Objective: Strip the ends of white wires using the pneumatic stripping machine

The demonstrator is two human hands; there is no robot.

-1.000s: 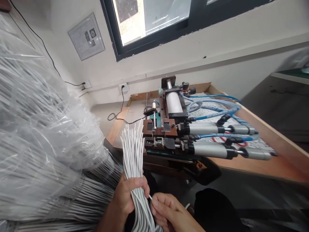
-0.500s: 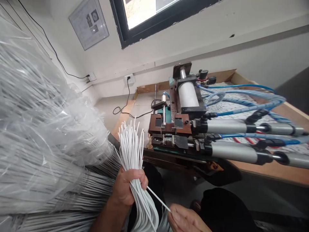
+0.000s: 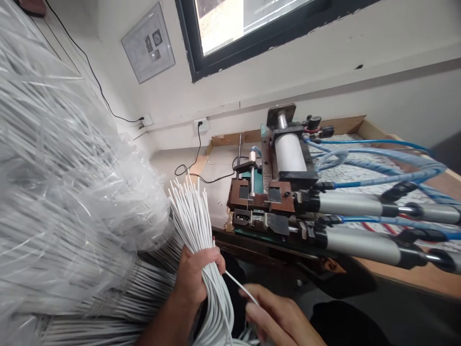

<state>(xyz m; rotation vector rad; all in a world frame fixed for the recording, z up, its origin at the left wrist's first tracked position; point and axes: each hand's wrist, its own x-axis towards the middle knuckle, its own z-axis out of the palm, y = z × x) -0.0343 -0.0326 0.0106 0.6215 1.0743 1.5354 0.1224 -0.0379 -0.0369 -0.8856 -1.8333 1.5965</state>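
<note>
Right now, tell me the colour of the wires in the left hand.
The wires are white, best in head view.

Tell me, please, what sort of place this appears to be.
Probably a small wire-working workshop: a machine with metal cylinders and blue hoses stands near a window, plastic-wrapped wires are piled at left, and the left hand grips a bundle of white wires.

A framed notice with small dark pictures hangs on the far wall, left of a dark-framed window. Lower down, a black cord rises leftward from the left white socket; another cord drops from the right socket and curls over the table.
</note>
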